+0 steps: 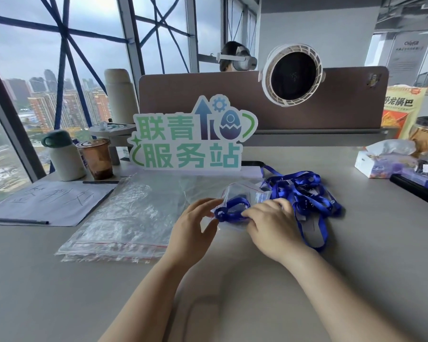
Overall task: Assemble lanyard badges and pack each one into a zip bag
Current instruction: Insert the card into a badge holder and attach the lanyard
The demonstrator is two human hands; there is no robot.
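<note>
A small clear zip bag [242, 193] with a red seal line lies mid-table, and a coiled blue lanyard badge [232, 211] sits partly inside it. My left hand [195, 228] holds the bag's left edge, thumb and fingers curved around it. My right hand [272, 223] lies over the bag's right side, fingertips pinching the lanyard. A tangled pile of blue lanyards with grey badge holders [307, 201] sits just right of my right hand. A stack of larger clear zip bags [124, 218] lies to the left.
A green and blue standing sign [190, 141] is behind the bag. Paper [47, 206] with pens, a bottle [64, 156] and a drink cup [97, 159] are at the left. A tissue box [381, 164], jars and snacks are at the right. A person sits beyond the divider.
</note>
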